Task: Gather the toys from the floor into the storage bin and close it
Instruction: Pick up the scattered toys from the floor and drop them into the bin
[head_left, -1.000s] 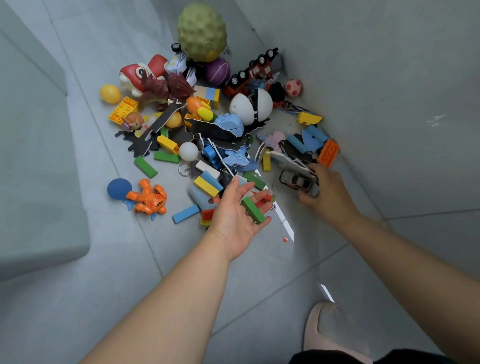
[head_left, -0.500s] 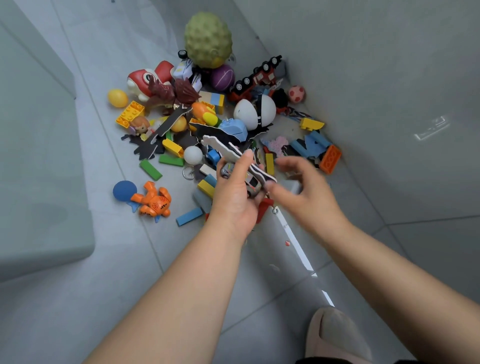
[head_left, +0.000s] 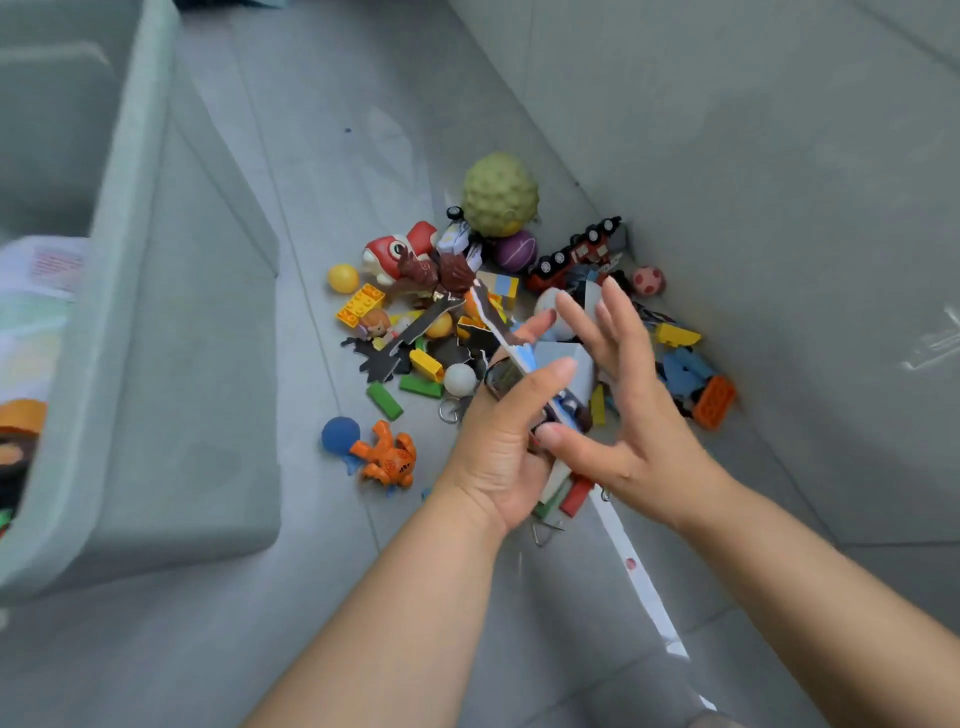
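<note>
Left hand (head_left: 498, 447) grips a bundle of small toys (head_left: 550, 410); right hand (head_left: 618, 415) hovers spread, empty. Storage bin (head_left: 130, 291), left of the toy pile (head_left: 467, 322), holds some already; most remain floored, lid unclosed.

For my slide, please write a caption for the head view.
Left hand holds gathered toys beside open right hand, above the toy pile.

Soft even daylight; left edge motion-blurred, warped

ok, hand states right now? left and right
Left hand: closed on a bundle of toys, flat card pieces and blocks.
Right hand: open, fingers spread, beside the bundle; not gripping.
</note>
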